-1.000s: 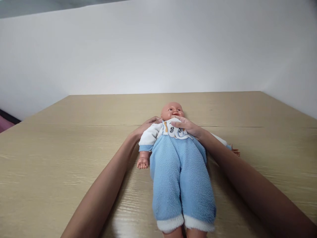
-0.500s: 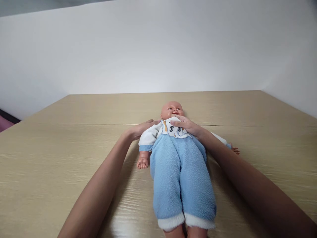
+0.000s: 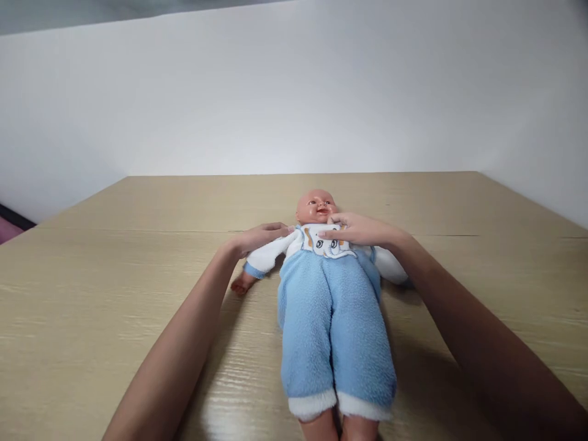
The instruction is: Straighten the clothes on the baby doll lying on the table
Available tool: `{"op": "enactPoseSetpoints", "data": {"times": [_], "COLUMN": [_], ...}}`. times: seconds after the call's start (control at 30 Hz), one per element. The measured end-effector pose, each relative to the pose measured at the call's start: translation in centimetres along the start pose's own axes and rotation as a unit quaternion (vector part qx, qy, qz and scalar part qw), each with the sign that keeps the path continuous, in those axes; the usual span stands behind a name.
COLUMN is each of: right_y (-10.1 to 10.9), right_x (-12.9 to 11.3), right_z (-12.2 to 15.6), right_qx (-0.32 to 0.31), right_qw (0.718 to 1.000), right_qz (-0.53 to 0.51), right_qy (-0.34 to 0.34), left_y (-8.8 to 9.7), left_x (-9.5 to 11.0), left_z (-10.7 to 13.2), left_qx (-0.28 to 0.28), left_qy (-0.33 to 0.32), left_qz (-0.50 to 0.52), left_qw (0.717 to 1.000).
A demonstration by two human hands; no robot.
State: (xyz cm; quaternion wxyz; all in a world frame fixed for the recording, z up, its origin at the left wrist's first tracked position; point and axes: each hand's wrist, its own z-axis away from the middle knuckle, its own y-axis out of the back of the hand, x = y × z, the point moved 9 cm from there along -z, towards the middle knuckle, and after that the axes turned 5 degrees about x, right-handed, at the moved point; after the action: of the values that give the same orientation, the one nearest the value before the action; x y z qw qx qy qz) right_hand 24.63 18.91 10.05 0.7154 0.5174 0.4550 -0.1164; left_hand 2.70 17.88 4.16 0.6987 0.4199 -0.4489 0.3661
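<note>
the doll (image 3: 331, 288) lay on its back on the table (image 3: 114, 294), a little right of the middle, its head (image 3: 316, 205) toward the far side and its legs (image 3: 318, 427) cut off at the near edge of view. it wore a fuzzy outfit (image 3: 307, 349) in blue and white, with an elephant patch (image 3: 327, 243) across the chest. the left sleeve (image 3: 265, 256) slanted outward to a small plastic hand (image 3: 241, 283); the right sleeve (image 3: 388, 266) ran behind the person's right forearm (image 3: 482, 331).

the left hand (image 3: 265, 237) rested over the top of the left sleeve, its fingers stretched toward the shoulder. the right hand (image 3: 361, 229) reached across the upper chest, thumb on the elephant patch and forefinger just by the chin, the two parted. some fingers were hidden, so whether either hand had cloth pinched could not be told.

the step in hand looked to be handling the doll at shoulder and neckline; any next move from there would have called for light, even pressure from both hands, so as not to twist the head.

beyond the table stood a white wall (image 3: 294, 92), and something pink (image 3: 9, 229) showed at the left edge.
</note>
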Motion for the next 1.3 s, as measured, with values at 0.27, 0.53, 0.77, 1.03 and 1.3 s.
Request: {"op": "enactPoseSetpoints", "data": {"times": [0.27,0.53,0.77,1.03,1.3], "right_y": [2.0,5.6,4.8,6.9,3.6], "right_x": [0.6,10.1,13.1,11.2,5.9], "right_z": [3.3,15.6,19.5,17.2,9.9], "right_qx": [0.163,0.254,0.227,0.315,0.340], "right_qw": [0.960,0.912,0.943,0.935,0.899], "right_qz": [0.226,0.319,0.239,-0.160,-0.252], "right_qy": [0.022,0.042,0.052,0.001,0.113], "left_y": [2.9,-1.7,-14.6,-15.8,-14.6], "left_x": [2.2,10.8,13.3,13.6,13.9], "left_z": [0.6,3.6,0.9,2.1,5.2], "left_qx": [0.115,0.261,0.158,0.112,0.190], "left_qy": [-0.061,-0.251,-0.321,-0.436,-0.500], "left_qz": [-0.260,-0.275,-0.432,-0.328,-0.232], "left_qw": [0.957,0.891,0.828,0.831,0.813]}}
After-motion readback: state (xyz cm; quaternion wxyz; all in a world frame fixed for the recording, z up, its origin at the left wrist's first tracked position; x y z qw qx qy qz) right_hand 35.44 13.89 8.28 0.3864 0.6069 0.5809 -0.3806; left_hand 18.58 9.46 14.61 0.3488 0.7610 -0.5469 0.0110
